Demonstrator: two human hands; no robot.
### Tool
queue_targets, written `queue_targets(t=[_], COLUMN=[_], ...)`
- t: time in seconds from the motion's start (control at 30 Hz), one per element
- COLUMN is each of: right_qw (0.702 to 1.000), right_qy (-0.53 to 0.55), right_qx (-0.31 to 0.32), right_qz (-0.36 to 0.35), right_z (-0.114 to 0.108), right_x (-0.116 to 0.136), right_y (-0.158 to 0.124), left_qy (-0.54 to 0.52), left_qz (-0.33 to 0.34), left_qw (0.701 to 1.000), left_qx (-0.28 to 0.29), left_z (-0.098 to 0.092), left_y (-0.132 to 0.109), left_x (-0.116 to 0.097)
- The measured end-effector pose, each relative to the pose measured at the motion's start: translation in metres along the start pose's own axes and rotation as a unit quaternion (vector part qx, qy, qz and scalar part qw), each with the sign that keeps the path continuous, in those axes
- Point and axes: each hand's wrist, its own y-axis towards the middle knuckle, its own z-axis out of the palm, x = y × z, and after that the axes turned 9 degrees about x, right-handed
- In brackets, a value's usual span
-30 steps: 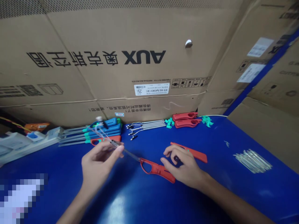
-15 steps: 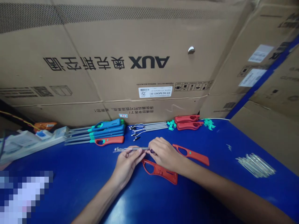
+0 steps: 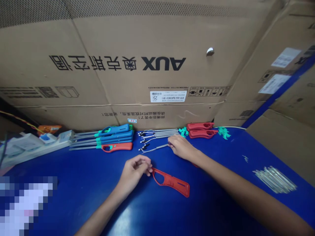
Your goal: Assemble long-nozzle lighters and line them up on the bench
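Note:
My left hand [image 3: 136,168] rests on the blue table with its fingers curled in a pinch at the ring end of a red plastic handle shell [image 3: 173,182], which lies flat. My right hand [image 3: 180,147] is farther back, fingers closed on the end of a thin metal rod with wires [image 3: 154,149] that lies on the table pointing left. The rod sits just in front of a row of similar wired rods [image 3: 158,132]. A sliver of a second red shell [image 3: 195,165] shows under my right forearm.
Finished blue and red long lighters [image 3: 110,137] lie at the back left, beside a white power strip [image 3: 27,147]. Two red shells [image 3: 200,129] and green small parts [image 3: 223,132] sit at the back right. Loose metal tubes [image 3: 275,178] lie at the right. Cardboard boxes [image 3: 147,62] wall the back.
My right hand took the metal rod from between both hands and carried it back toward the row of rods. My left hand let go of the rod and dropped to the red shell.

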Motion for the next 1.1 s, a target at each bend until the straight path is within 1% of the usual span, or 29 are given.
queue_targets(t=[0.2, 0.27, 0.3, 0.33, 0.43, 0.53, 0.63, 0.7, 0.93, 1.1], right_qw=[0.999, 0.998, 0.998, 0.998, 0.997, 0.997, 0.997, 0.997, 0.999, 0.998], right_qy=[-0.018, -0.022, -0.023, -0.025, -0.027, -0.026, -0.024, -0.019, 0.015, 0.055], right_qx=[-0.009, -0.01, -0.011, -0.012, -0.015, -0.02, -0.023, -0.023, -0.018, -0.022], right_qz=[0.042, 0.05, 0.053, 0.056, 0.065, 0.071, 0.074, 0.071, 0.033, -0.028], right_z=[0.001, 0.001, 0.002, 0.003, 0.006, 0.008, 0.007, 0.005, 0.002, 0.003], right_x=[0.001, 0.001, 0.001, 0.001, -0.001, -0.002, -0.001, 0.0, -0.001, -0.004], right_y=[0.018, 0.023, 0.025, 0.027, 0.031, 0.033, 0.034, 0.034, 0.028, 0.021], left_qy=[0.057, 0.11, 0.155, 0.21, 0.357, 0.427, 0.463, 0.476, 0.486, 0.489], left_qz=[0.007, 0.025, 0.04, 0.056, 0.112, 0.16, 0.178, 0.184, 0.194, 0.196], left_qw=[0.998, 0.994, 0.987, 0.976, 0.927, 0.89, 0.868, 0.859, 0.851, 0.848], left_qx=[-0.002, -0.009, -0.013, -0.014, -0.006, 0.009, 0.024, 0.029, 0.045, 0.053], left_z=[-0.006, -0.008, -0.01, -0.011, -0.016, -0.02, -0.022, -0.023, -0.021, -0.021], left_y=[0.002, 0.001, 0.0, -0.001, -0.004, -0.005, -0.004, -0.004, -0.003, -0.005], left_x=[0.005, 0.008, 0.009, 0.01, 0.01, 0.009, 0.01, 0.011, 0.012, 0.013])
